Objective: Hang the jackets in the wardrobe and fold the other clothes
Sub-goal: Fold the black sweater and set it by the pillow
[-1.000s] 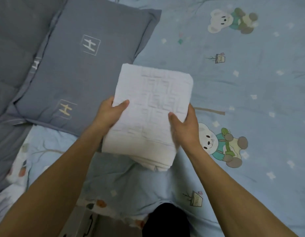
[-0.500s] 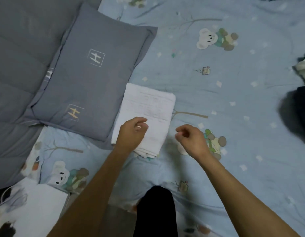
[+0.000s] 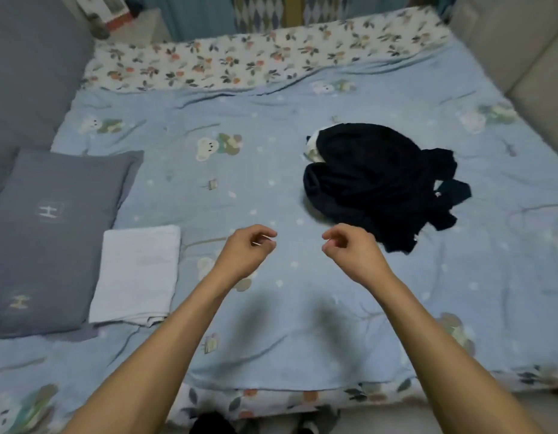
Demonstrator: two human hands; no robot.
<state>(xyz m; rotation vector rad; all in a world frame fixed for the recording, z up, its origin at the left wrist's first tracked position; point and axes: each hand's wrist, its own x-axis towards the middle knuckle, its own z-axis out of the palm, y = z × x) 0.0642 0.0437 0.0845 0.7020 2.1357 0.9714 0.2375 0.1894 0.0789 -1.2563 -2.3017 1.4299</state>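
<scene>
A folded white cloth (image 3: pixel 136 274) lies flat on the blue bed cover (image 3: pixel 302 324), against the right edge of a grey pillow. A crumpled heap of black clothes (image 3: pixel 374 180), with a bit of white fabric at its upper left, sits on the bed's right half. My left hand (image 3: pixel 248 249) and my right hand (image 3: pixel 349 249) hover side by side over the middle of the bed, fingers loosely curled, holding nothing. The right hand is just left of the black heap's near edge.
The grey pillow (image 3: pixel 49 233) lies at the left next to a grey padded headboard (image 3: pixel 27 73). A floral sheet (image 3: pixel 255 57) shows at the far edge of the bed. A beige padded surface (image 3: pixel 521 45) runs along the right side.
Both hands let go of the folded white cloth, left it beside the pillow and moved right over the bed. The view lifted, bringing the black heap and far edge into sight.
</scene>
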